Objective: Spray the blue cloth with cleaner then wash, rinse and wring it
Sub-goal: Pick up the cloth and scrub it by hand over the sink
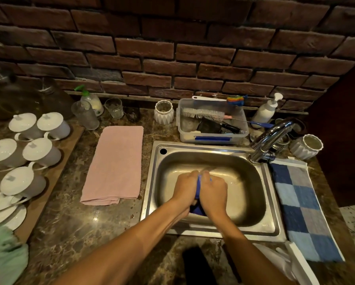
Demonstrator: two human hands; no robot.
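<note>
Head view: left hand [185, 188] and right hand [213, 191] pressed side by side over the basin of the steel sink [152, 182], fingers of both curled round the blue cloth [197, 192]. Cloth bunched between the two palms; a narrow strip shows between the knuckles, a darker fold hangs below the wrists toward 6 o'clock. Faucet [271, 138] at 2 o'clock from the hands, spout over the rim; whether water runs, cannot tell. Clear plastic tub [212, 138] of brushes at 12 o'clock behind the sink, white pump bottle [267, 110] just beside it. Blue checked towel [304, 210] at 3 o'clock, flat on the counter. Pink towel [115, 163] at 9 o'clock, folded, just beside the sink rim. Green-nozzled spray bottle [90, 100] at 11 o'clock by the wall, well apart from the cloth. White lidded cups [36, 153] on a board, far 9 o'clock. Surface: brown marbled stone counter [80, 227]. Backdrop: dark red brick wall [172, 48]; lighting dim.
</note>
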